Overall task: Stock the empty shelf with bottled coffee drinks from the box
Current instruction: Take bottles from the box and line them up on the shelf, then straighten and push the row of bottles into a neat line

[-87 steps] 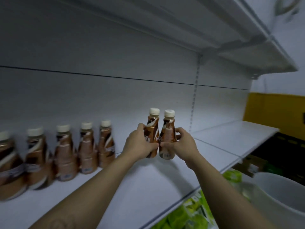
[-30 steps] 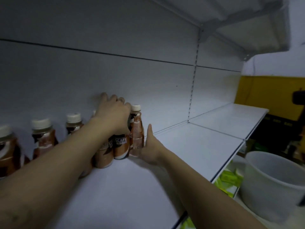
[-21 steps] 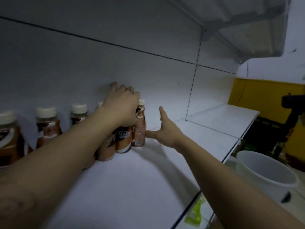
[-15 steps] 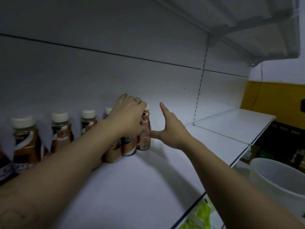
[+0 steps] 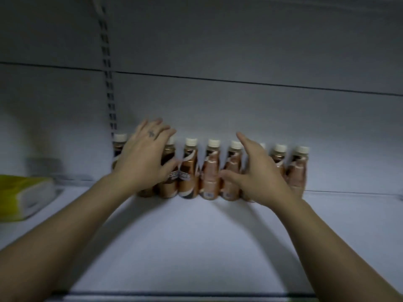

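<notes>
Over the bare front of the shelf, left hand and right hand, fingers spread and gripping nothing, hover at the upright coffee bottles lining the back panel; we judge a sideways nudge could topple the close-packed row.

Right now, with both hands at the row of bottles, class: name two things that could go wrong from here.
1. The bottles stand upright, packed side by side; a hard nudge from the left hand, spread over those at the left end, might tip one into its neighbours.
2. The right hand is open in front of bottles near the right end; pulling it back carelessly could catch one and topple it forward.
</notes>
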Tool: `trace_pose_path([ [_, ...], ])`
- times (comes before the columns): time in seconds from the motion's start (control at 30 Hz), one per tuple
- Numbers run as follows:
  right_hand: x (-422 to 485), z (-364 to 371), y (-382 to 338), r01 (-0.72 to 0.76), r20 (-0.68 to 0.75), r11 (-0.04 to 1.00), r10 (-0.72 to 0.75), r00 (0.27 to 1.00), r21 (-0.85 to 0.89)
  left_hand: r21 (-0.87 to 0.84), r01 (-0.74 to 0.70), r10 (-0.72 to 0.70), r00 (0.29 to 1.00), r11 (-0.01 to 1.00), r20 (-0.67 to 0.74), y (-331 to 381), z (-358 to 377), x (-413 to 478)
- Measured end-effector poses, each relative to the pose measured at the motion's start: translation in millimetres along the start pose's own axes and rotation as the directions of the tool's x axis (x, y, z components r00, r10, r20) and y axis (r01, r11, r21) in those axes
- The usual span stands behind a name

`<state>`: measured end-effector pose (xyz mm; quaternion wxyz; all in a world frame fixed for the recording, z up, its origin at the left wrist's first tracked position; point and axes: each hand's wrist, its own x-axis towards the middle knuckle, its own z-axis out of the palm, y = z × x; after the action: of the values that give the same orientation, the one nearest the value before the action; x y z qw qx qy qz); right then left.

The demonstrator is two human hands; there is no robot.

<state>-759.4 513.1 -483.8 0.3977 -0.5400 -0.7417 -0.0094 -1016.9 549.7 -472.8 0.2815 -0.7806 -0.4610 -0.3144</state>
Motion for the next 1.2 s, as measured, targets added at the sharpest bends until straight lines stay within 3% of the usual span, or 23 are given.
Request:
trace_pose_path([
  [0.1, 2.4, 24.2, -19.1, 0.053, 0.066, 0.998, -0.054, 0.996, 0.022, 0.074, 0.086, -0.09, 0.994, 0.994, 0.062, -21.5, 7.4, -31.7],
  [0.27, 11.4, 66.2, -40.5, 0.143, 0.117, 0.99, -0.144, 0.983, 0.017, 0.048, 0.215, -0.217, 0.976, 0.975, 0.021, -52.5, 26.9, -53.8],
  [0.4, 27.7, 93.0, -56.5, 0.186, 0.047, 0.982, -0.187, 0.981, 0.026, -0.045, 0.307, -0.308, 0.95, 0.951, -0.039, -72.1, 33.2, -50.3],
  [0.57, 52.4, 116.6, -86.8, 0.213, -0.062, 0.977, -0.213, 0.975, -0.011, -0.237, 0.434, -0.477, 0.861, 0.87, -0.177, -99.8, 36.6, -56.9],
  [0.67, 64.0, 126.9, -104.3, 0.236, -0.101, 0.972, -0.235, 0.967, 0.004, -0.314, 0.53, -0.577, 0.814, 0.788, -0.072, -110.4, 42.6, -62.3],
  [0.77, 56.4, 140.1, -105.5, 0.21, -0.125, 0.977, -0.212, 0.969, -0.029, -0.447, 0.548, -0.582, 0.81, 0.707, 0.074, -103.4, 57.5, -63.2],
  [0.87, 37.0, 150.1, -92.6, 0.25, -0.032, 0.966, -0.252, 0.967, -0.072, -0.546, 0.547, -0.573, 0.807, 0.635, 0.142, -90.3, 73.5, -65.7],
  [0.93, 32.2, 155.5, -82.2, 0.286, 0.044, 0.954, -0.283, 0.958, -0.091, -0.541, 0.563, -0.591, 0.794, 0.625, 0.144, -91.8, 78.9, -66.7],
  [1.2, 27.1, 160.5, -76.2, 0.246, 0.124, 0.969, -0.246, 0.961, 0.017, -0.546, 0.562, -0.541, 0.812, 0.621, 0.219, -97.5, 78.1, -67.7],
])
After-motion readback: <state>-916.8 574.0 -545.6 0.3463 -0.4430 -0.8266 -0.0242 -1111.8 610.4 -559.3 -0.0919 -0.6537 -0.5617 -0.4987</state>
